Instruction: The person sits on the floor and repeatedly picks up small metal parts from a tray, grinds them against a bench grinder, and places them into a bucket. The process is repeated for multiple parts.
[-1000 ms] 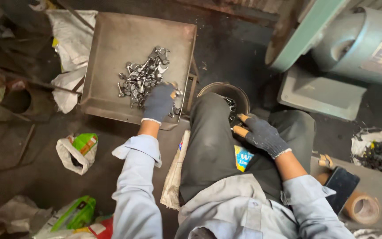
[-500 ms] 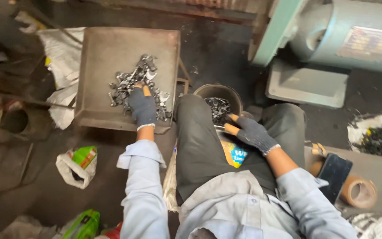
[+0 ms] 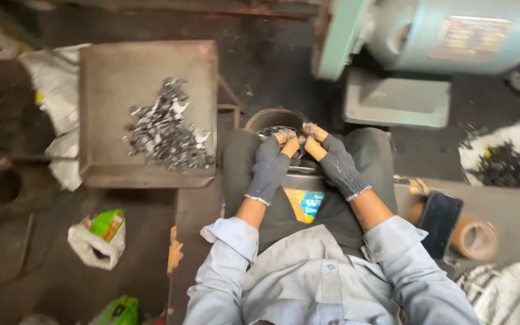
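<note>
Both gloved hands, left hand (image 3: 270,170) and right hand (image 3: 334,162), meet over the tin (image 3: 270,120), fingers pinched together on small metal pieces so they drop inside; tray (image 3: 115,66) heap lies beside.

a dark, grimy workshop floor (image 3: 272,72) carries everything here. on it to the left stands a low square metal tray (image 3: 121,66) holding a heap of small silvery metal pieces (image 3: 167,129). white sacks (image 3: 49,78) lie beside the tray's left edge. nearer, a crumpled green and white bag (image 3: 100,238) lies on the floor. to the right, a flat grey bench surface (image 3: 513,207) carries a dark phone (image 3: 439,222) and a tape roll (image 3: 475,239).
</note>
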